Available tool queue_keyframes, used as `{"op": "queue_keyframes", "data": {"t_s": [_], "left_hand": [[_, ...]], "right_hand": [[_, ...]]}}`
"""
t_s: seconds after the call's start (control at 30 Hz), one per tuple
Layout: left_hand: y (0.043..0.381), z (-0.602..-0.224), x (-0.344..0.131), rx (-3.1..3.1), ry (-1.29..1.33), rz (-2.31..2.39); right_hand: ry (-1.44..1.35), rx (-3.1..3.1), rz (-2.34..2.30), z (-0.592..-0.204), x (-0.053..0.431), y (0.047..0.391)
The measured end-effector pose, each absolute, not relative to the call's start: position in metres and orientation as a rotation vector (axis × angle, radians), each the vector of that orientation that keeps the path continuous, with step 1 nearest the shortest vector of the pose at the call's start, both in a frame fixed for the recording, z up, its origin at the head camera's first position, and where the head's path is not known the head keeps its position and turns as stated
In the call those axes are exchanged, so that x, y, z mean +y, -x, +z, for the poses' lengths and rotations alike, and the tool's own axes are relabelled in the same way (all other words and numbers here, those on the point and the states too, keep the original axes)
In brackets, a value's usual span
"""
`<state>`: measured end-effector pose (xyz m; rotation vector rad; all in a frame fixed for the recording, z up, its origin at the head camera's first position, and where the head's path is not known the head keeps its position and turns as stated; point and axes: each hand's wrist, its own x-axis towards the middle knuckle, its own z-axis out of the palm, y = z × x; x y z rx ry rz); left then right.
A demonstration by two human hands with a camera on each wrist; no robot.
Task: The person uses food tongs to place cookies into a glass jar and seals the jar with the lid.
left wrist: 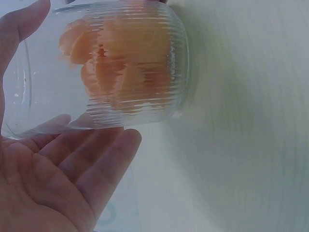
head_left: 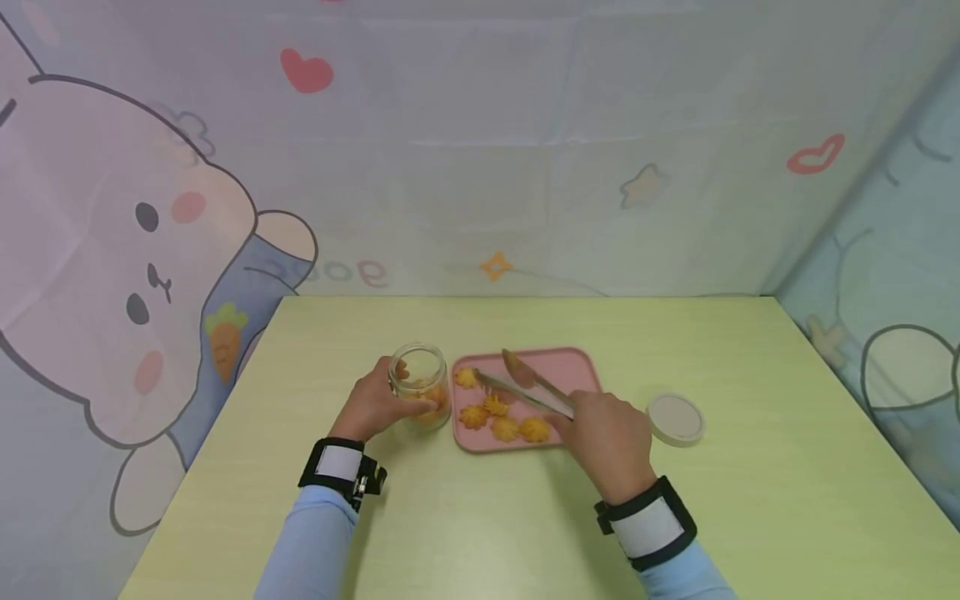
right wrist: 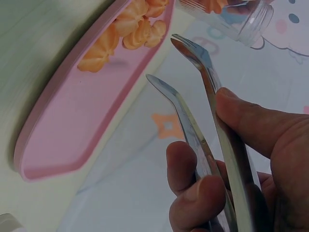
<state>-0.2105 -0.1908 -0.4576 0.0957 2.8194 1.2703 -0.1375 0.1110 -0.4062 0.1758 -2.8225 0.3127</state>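
Five yellow-orange, ridged pieces (head_left: 505,429) lie on the left part of a pink tray (head_left: 570,368), some of them touching. Metal tongs (right wrist: 231,140) reach over the tray from the right, their two tips apart with nothing between them. The right hand (head_left: 611,442) pinches the tongs, thumb on one arm and curled fingers on the other. Just beside the tray's left edge, a clear glass jar (head_left: 432,375) stands with its mouth upward, similar pieces heaped in its ribbed lower part. The left hand (head_left: 382,400) grips the jar, opened only as wide as the glass, thumb on one side and fingers around the other. Near the tray's right side, a round whitish lid (head_left: 676,419) lies on the pale worktop (head_left: 465,525). Behind hangs a cloth backdrop (head_left: 465,167) printed with hearts and a cartoon animal.
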Motion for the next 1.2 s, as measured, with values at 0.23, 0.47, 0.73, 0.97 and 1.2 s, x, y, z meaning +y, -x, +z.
{"op": "queue_keyframes", "data": {"t_s": [0.23,0.47,0.73,0.97,1.2], "left_hand": [[0.209,-0.456,-0.19,2.818,-0.1,1.27],[0.21,-0.456,-0.191,2.823,-0.107,1.265],[0.21,-0.457,-0.191,2.822,-0.107,1.267],[0.21,-0.456,-0.19,2.819,-0.103,1.274],[0.209,-0.456,-0.191,2.817,-0.096,1.274]], "right_hand": [[-0.18,-2.871,0.318,-0.41,0.11,0.138],[-0.175,-2.905,0.303,-0.412,0.108,0.139],[-0.146,-2.911,0.281,-0.42,0.112,0.144],[-0.129,-2.919,0.296,-0.422,0.115,0.145],[-0.126,-2.904,0.299,-0.426,0.112,0.144]]}}
